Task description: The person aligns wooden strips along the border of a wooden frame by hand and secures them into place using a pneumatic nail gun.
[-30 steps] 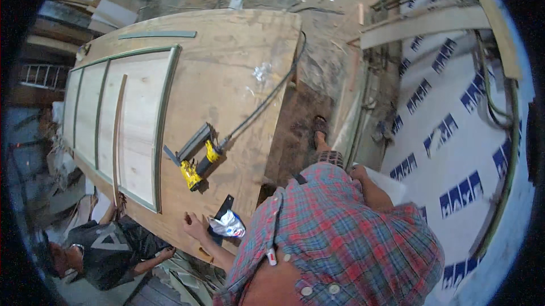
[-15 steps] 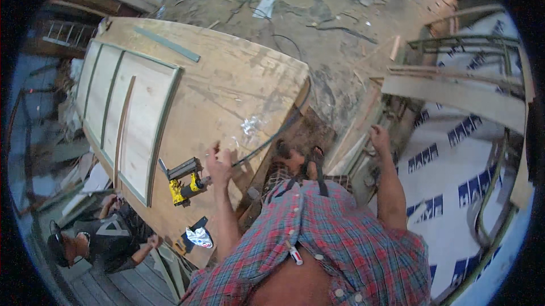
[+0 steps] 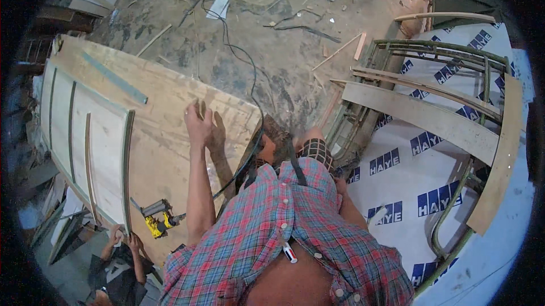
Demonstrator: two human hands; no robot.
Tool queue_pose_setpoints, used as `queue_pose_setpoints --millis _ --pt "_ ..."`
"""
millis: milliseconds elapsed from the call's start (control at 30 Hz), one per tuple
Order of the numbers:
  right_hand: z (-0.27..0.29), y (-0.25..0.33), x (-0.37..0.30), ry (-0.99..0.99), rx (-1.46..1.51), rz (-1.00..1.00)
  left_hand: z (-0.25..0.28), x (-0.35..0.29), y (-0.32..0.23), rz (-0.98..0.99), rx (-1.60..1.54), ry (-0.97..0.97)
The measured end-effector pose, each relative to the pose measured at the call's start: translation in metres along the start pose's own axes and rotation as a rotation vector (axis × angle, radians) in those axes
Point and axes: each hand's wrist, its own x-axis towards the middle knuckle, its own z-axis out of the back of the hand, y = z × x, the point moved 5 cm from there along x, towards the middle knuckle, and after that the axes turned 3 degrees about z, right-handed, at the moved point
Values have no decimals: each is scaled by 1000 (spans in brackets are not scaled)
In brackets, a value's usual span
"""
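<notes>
My left hand [image 3: 198, 123] hovers over the far part of the plywood worktable [image 3: 176, 141], its fingers loosely bent and apart, holding nothing. My right hand [image 3: 340, 185] hangs low beside the checked shorts; its fingers are mostly hidden. On the near part of the table lies a yellow and black nail gun [image 3: 159, 222], with a dark air hose [image 3: 245, 164] running along the right edge. Left of it lies a pale panel [image 3: 105, 147] framed with green strips, and a thin brown wooden strip [image 3: 89, 161] rests across it. A grey-green strip [image 3: 116, 79] lies at the table's far side.
A co-worker [image 3: 122, 266] is at the lower left, both hands close to the panel's near corner. On the right, a metal frame [image 3: 440, 46] and long boards [image 3: 420, 112] stand against printed white sheeting [image 3: 392, 161]. Scraps and cords litter the dirty floor [image 3: 272, 39].
My left hand has moved away from the nail gun toward the table's far edge. My right hand has dropped to my side. The co-worker's hands have come up to the panel's corner.
</notes>
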Motion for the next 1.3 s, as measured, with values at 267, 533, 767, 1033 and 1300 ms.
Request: queue_pose_setpoints --millis 267,533,767,1033,1300 --pt "107 36 190 115 6 -21 -57 27 -28 117 389 -139" --pt "167 33 495 220 -163 -66 -78 18 -13 298 502 -263" --pt "-28 27 697 326 -217 337 -28 8 -40 488 442 -438" --pt "-12 -88 867 259 -503 324 -75 29 -30 539 440 -396" --pt "-3 -41 823 307 -448 450 -53 17 -44 514 550 -466"
